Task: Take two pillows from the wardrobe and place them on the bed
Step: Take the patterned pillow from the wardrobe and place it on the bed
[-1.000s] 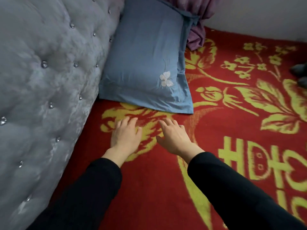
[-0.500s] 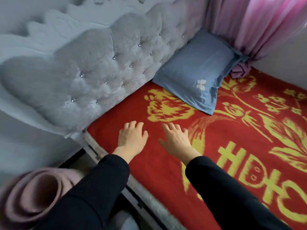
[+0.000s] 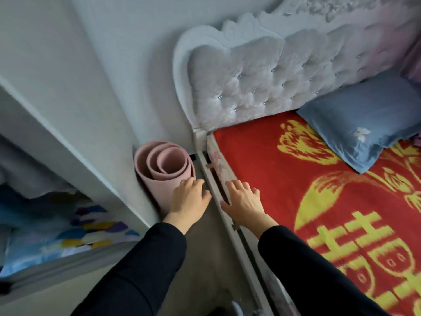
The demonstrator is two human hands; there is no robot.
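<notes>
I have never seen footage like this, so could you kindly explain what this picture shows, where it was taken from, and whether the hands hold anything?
There is no machine here: a person wears a camera on the head, looking down at their own arms. The left hand and right hand are both open and hold nothing. On the right is the bed with a red blanket; one blue pillow leans at the headboard. A rolled pink mat stands on the floor beside the bed. The wardrobe is on the left.

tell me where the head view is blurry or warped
Head view: motion blur smears the wardrobe and its colourful contents at left; the blue pillow and both hands, left hand, right hand, are sharper; wide-angle distortion bends the headboard.
</notes>
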